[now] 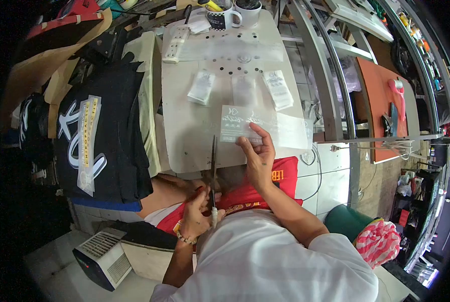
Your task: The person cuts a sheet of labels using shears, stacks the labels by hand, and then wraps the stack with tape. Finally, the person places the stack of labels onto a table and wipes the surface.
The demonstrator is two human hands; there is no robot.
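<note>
Lying at the left, the folded black garments [119, 116] bear a long transparent strip [88, 146] with yellow lettering. Next comes the left hand [195, 209], low before the body, with its fingers closed about the wrapped handle of the scissors [213, 166]; whether they sit inside the loops, I cannot tell. The blades point away from the person, tips near the printed sheet's lower left corner. This printed sheet [230, 123], transparent with white marks, is over the pale table [184, 116]. At its right side, the right hand [260, 158] pinches it between thumb and fingers. Being held only there, the sheet could, I judge, bend or swing, and a blade might then cut into the print. Carelessly tilted, the scissors could also scratch it.
</note>
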